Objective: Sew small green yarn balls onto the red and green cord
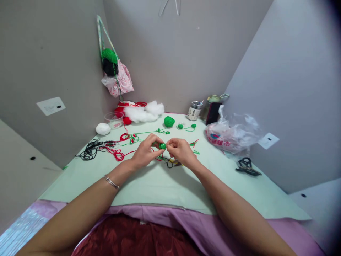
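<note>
Between the thumb and fingers of my left hand (146,151) is a small round green crocheted piece (162,146). Close against its right side, my right hand (181,150) is closed in a pinch; whatever sits in its fingertips is too small to make out. Black yarn ends (168,162) trail onto the table below the piece. A yellow and dark object (177,163) lies partly hidden under my right hand. Behind my hands are a green yarn ball (169,121) and two small green pieces joined by a strand, one of them a little green ball (193,126).
Black yarn (92,150) and red yarn (117,154) lie tangled at left, near a white ball (103,128) and clear tub (114,121). White stuffing (141,113), a can (194,111), a plastic bag (231,137) and a black hair claw (247,167) stand around the edges.
</note>
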Demonstrator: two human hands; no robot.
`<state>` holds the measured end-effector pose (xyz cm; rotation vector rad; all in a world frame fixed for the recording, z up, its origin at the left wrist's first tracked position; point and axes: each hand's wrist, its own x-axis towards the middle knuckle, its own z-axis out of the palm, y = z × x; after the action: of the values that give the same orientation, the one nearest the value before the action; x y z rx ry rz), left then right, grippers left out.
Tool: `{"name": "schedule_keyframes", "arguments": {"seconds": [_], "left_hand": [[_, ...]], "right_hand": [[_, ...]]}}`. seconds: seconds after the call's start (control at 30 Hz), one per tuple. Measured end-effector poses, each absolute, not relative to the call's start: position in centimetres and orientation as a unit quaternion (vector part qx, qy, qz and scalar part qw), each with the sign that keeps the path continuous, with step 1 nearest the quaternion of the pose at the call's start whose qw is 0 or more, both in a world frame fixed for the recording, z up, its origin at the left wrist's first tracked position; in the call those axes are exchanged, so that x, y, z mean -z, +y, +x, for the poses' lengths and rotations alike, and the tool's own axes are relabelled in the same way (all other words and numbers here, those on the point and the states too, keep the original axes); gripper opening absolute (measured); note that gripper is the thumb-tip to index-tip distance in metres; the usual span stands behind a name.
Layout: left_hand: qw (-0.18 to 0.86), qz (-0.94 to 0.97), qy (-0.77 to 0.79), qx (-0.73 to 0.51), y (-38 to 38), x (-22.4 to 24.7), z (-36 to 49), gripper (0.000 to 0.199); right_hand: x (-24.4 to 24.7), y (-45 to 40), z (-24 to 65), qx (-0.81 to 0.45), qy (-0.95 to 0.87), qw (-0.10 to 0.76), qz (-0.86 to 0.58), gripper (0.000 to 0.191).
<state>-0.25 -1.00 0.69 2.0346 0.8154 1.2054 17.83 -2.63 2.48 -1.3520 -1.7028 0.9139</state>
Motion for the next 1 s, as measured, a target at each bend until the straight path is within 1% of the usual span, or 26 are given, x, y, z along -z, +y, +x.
{"name": "schedule_keyframes", "arguments": {"seconds": [0.07,0.17,0.33,0.47,0.57,0.7,0.77,0.9,1.0], "left_hand": [[0.325,0.768,0.301,-0.464,-1.2,-0.8,-0.1,0.015],[0.380,0.738,0.290,-0.476,-1.2,-0.8,-0.1,0.021],[0.467,0.693,0.306,-0.455,-0.9,-0.9,-0.3,0.030],[0.519,0.651,0.309,-0.459,-0.5,-1.2,-0.7,0.033],[0.567,0.612,0.292,-0.467,-0.1,-1.3,-1.1,0.033],[0.655,0.554,0.251,-0.449,0.5,-1.4,-1.7,0.031],[0.681,0.531,0.240,-0.443,0.7,-1.5,-1.9,0.028],[0.692,0.513,0.243,-0.446,1.0,-1.6,-2.1,0.027],[0.671,0.519,0.280,-0.449,1.2,-1.6,-2.2,0.029]], "right_hand": [[-2.4,-2.4,17.8,-0.368,-0.657,0.394,-0.527,0.005],[-2.8,-2.2,18.0,-0.408,-0.630,0.417,-0.512,0.006],[-4.0,-2.4,18.8,-0.515,-0.585,0.457,-0.428,0.025],[-5.3,-2.4,20.2,-0.557,-0.543,0.489,-0.395,0.034],[-6.9,-2.5,21.9,-0.551,-0.499,0.554,-0.375,0.035],[-9.0,-2.6,24.8,-0.531,-0.443,0.642,-0.332,0.028],[-9.7,-2.7,26.1,-0.513,-0.417,0.680,-0.317,0.024],[-10.5,-3.0,28.5,-0.440,-0.385,0.757,-0.291,0.017],[-10.8,-3.5,30.4,-0.413,-0.353,0.806,-0.234,0.023]]}}
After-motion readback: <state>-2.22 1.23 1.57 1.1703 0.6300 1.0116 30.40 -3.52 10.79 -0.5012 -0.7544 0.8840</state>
